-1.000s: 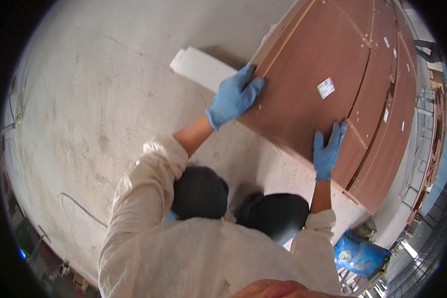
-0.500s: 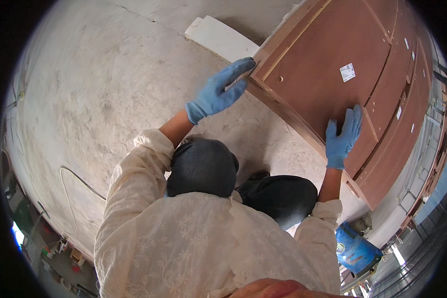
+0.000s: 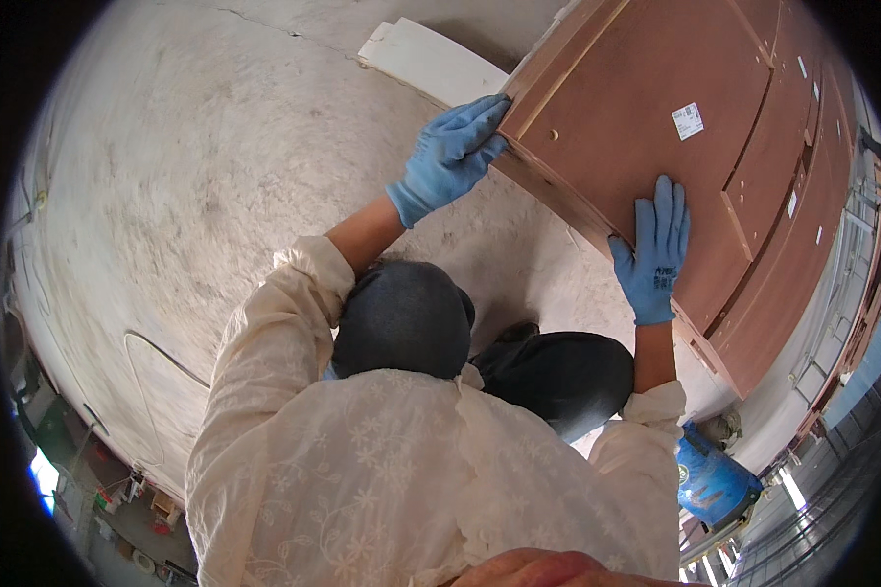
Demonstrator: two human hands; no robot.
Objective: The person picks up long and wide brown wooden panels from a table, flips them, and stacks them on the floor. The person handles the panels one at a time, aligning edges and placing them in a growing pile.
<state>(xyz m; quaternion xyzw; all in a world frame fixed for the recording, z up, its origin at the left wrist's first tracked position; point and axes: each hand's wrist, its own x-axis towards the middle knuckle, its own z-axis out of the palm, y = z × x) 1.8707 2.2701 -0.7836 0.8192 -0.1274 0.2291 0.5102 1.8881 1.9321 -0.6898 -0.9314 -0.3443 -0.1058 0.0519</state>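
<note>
A reddish-brown furniture panel with a white label and a small round hole lies on top of a stack at the upper right. My left hand, in a blue work glove, grips the panel's left corner, fingers together on its far side and thumb at the near edge. Its fingertips are partly hidden at the corner. My right hand, gloved the same way, lies flat on the panel near the front edge. Its fingers stretch away from me and its thumb rests at the edge.
More brown panels extend to the right. A white board lies on the concrete floor beyond my left hand. A blue bucket stands at the lower right. On the left a thin hose curves across the floor.
My left hand has closed in on the panel's corner, its thumb drawn nearer the fingers. My right hand has slid left along the panel and turned its fingers straighter ahead.
</note>
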